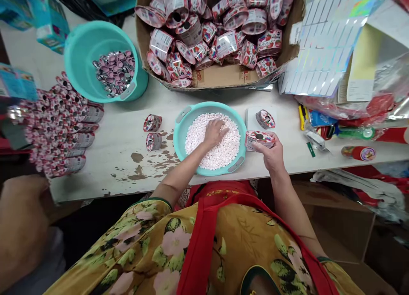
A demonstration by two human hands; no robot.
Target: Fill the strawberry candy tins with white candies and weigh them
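Observation:
My left hand (215,134) reaches into a turquoise basin (179,147) and rests on a heap of small pale pink candies (220,156). Its thumb is apart from the fingers, and their tips are partly sunk among the pieces. At the basin's right side, my right hand (274,154) grips a red-and-white printed container (255,138), whose dark round opening faces up. Just beyond it, a similar container (266,119) stands on a white scale-like slab (252,115). Left of the basin are two more such containers (152,122).
A cardboard box (220,75) full of printed containers stands behind. A turquoise bucket (79,61) with small metallic and pink caps (116,71) is at back left, near massed containers (64,133). Label sheets (319,48) lie right. Another person's arm (25,218) shows at lower left.

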